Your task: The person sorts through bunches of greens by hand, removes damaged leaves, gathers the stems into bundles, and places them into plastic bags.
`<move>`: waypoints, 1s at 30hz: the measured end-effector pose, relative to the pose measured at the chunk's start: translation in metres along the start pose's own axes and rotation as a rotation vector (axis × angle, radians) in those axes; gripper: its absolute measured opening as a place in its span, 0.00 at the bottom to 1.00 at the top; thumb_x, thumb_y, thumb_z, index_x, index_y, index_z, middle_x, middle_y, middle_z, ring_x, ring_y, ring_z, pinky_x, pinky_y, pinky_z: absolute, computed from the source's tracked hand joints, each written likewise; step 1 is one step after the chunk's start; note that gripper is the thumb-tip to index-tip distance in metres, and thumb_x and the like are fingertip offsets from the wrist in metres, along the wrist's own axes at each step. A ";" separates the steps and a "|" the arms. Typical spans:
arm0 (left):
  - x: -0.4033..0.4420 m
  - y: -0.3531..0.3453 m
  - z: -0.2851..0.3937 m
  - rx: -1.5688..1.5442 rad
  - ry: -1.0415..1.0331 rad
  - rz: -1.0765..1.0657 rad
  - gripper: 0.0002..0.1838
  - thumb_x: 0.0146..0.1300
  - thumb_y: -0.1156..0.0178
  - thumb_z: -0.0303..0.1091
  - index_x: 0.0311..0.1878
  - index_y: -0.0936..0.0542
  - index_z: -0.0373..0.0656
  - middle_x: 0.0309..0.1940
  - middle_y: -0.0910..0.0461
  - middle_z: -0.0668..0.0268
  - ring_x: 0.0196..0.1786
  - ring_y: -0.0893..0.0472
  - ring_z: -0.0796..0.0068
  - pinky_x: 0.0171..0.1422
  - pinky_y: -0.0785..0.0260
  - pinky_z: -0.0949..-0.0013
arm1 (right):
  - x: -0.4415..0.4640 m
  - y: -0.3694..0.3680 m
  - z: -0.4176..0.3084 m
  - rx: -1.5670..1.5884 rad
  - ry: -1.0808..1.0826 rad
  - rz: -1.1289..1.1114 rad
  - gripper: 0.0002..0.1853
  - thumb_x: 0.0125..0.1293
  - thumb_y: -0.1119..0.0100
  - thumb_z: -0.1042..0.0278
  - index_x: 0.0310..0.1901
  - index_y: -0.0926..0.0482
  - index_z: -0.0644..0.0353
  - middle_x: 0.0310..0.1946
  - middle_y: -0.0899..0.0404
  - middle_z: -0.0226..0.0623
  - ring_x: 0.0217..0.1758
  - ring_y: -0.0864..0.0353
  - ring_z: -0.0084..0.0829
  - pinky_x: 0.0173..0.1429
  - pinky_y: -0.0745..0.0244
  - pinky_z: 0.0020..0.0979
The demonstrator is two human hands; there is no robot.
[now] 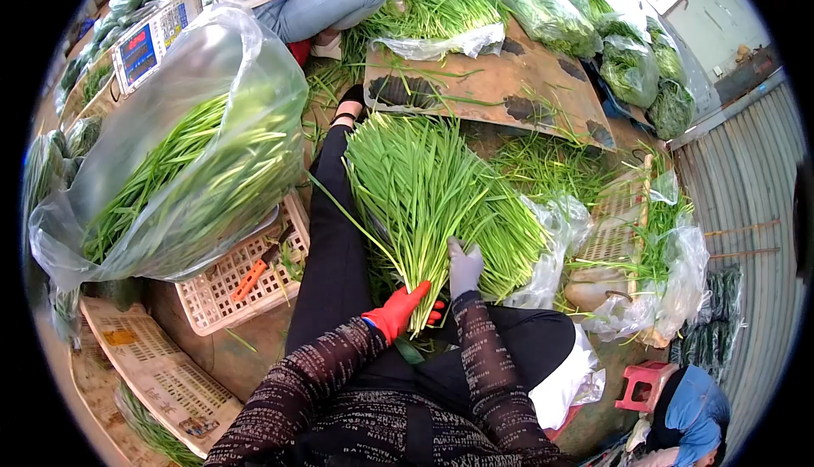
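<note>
Gripping low, your left hand (395, 308) points the leafy bunch (417, 187) away from you, your right hand (465, 269) beside it, finger closure unclear.

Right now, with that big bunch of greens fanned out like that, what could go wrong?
The bunch is gathered in the red-gloved left hand near the stem ends, while its tops spread wide, so outer stalks might slip loose; one already sticks out at the side. If the gray-gloved right hand pushed too hard, stems could bend. It also overlaps the greens beside it, so some might tangle or get mixed in.
</note>
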State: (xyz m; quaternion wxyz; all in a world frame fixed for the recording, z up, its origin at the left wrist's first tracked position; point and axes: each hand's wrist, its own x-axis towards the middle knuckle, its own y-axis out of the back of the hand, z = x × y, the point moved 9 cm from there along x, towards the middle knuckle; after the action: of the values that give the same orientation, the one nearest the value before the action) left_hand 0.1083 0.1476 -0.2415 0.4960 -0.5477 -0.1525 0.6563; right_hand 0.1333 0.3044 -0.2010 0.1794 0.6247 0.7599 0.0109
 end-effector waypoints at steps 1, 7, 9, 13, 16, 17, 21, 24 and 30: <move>-0.001 0.000 0.000 0.005 -0.003 0.002 0.23 0.65 0.53 0.51 0.56 0.34 0.45 0.40 0.22 0.54 0.33 0.20 0.61 0.37 0.24 0.58 | 0.008 -0.002 -0.004 -0.156 0.067 0.031 0.08 0.57 0.40 0.67 0.33 0.26 0.62 0.19 0.28 0.27 0.19 0.35 0.16 0.21 0.40 0.21; -0.003 -0.002 0.004 -0.031 -0.001 0.027 0.24 0.66 0.57 0.52 0.55 0.34 0.42 0.38 0.21 0.54 0.32 0.20 0.61 0.35 0.24 0.60 | 0.015 -0.014 0.018 0.112 -0.113 -0.115 0.04 0.59 0.43 0.71 0.33 0.27 0.59 0.17 0.32 0.22 0.15 0.37 0.15 0.18 0.42 0.19; -0.003 -0.004 0.004 -0.023 -0.006 0.012 0.26 0.66 0.59 0.53 0.54 0.34 0.41 0.39 0.21 0.52 0.33 0.20 0.59 0.36 0.24 0.58 | 0.012 -0.011 0.018 0.292 -0.076 -0.110 0.02 0.60 0.45 0.73 0.33 0.28 0.58 0.18 0.32 0.22 0.15 0.36 0.16 0.18 0.40 0.21; 0.000 -0.003 -0.005 -0.037 0.069 -0.015 0.29 0.66 0.62 0.57 0.57 0.34 0.42 0.46 0.24 0.52 0.41 0.21 0.59 0.45 0.27 0.55 | 0.004 0.011 0.009 0.128 0.003 -0.028 0.03 0.61 0.47 0.71 0.35 0.30 0.59 0.22 0.33 0.23 0.26 0.33 0.16 0.32 0.37 0.21; 0.000 -0.005 -0.004 -0.024 0.043 -0.054 0.30 0.65 0.62 0.58 0.58 0.34 0.44 0.48 0.25 0.53 0.41 0.21 0.58 0.46 0.27 0.55 | -0.007 0.011 0.000 0.248 -0.026 -0.059 0.06 0.62 0.47 0.69 0.36 0.30 0.61 0.21 0.38 0.23 0.30 0.33 0.16 0.36 0.38 0.20; 0.000 -0.004 -0.004 -0.025 0.043 -0.052 0.30 0.65 0.62 0.58 0.58 0.34 0.44 0.48 0.25 0.53 0.41 0.21 0.58 0.46 0.27 0.55 | -0.011 0.008 -0.007 0.363 -0.025 -0.084 0.07 0.62 0.47 0.68 0.36 0.30 0.62 0.21 0.38 0.24 0.30 0.33 0.17 0.35 0.38 0.21; -0.001 -0.010 -0.002 -0.100 0.096 -0.094 0.30 0.64 0.59 0.59 0.57 0.33 0.44 0.46 0.24 0.54 0.42 0.21 0.59 0.46 0.27 0.57 | -0.031 0.010 -0.036 0.255 0.115 -0.178 0.08 0.62 0.46 0.66 0.34 0.29 0.62 0.22 0.33 0.26 0.28 0.33 0.19 0.34 0.38 0.21; 0.000 -0.012 -0.004 -0.146 0.155 -0.137 0.30 0.63 0.57 0.59 0.56 0.31 0.44 0.44 0.23 0.54 0.42 0.21 0.60 0.46 0.27 0.59 | -0.059 0.016 -0.038 0.320 -0.012 -0.177 0.12 0.60 0.43 0.63 0.37 0.27 0.64 0.22 0.31 0.29 0.26 0.32 0.20 0.36 0.36 0.22; -0.011 -0.018 0.007 -0.051 -0.011 0.005 0.13 0.59 0.49 0.32 0.47 0.26 0.43 0.33 0.23 0.59 0.31 0.23 0.68 0.36 0.27 0.63 | -0.118 -0.001 -0.024 0.372 -0.050 -0.309 0.18 0.66 0.57 0.57 0.29 0.30 0.65 0.12 0.42 0.22 0.13 0.47 0.15 0.21 0.48 0.22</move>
State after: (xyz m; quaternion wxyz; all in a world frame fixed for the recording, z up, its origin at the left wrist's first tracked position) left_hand 0.1095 0.1490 -0.2191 0.4796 -0.5569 -0.1705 0.6564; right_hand 0.1442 0.1969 -0.1484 0.0797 0.5235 0.8306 -0.1722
